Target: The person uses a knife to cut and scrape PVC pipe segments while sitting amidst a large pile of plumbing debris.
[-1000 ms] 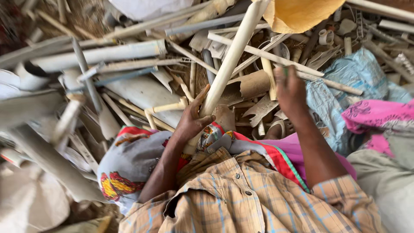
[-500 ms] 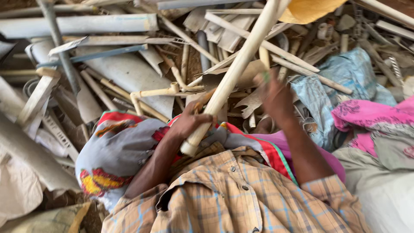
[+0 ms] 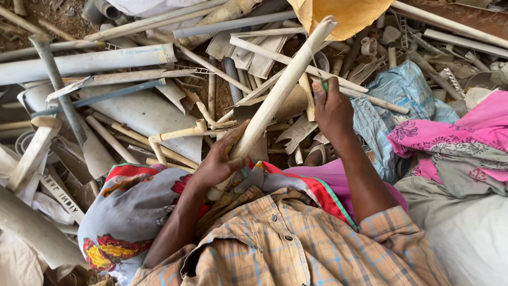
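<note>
Gripping pale pipe (image 3: 283, 90), left hand (image 3: 219, 164).

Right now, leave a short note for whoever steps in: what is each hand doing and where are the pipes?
Left hand: shut around the lower end of a long cream pipe that slants up and away over the heap.
Right hand: down in the scrap beside that pipe, fingers pinched on a small green piece.
Around: a heap of pale pipes and offcuts, a blue sack on the right, pink cloth further right.
Done: the pipe is gripped. Left: it is not yet set down.
</note>
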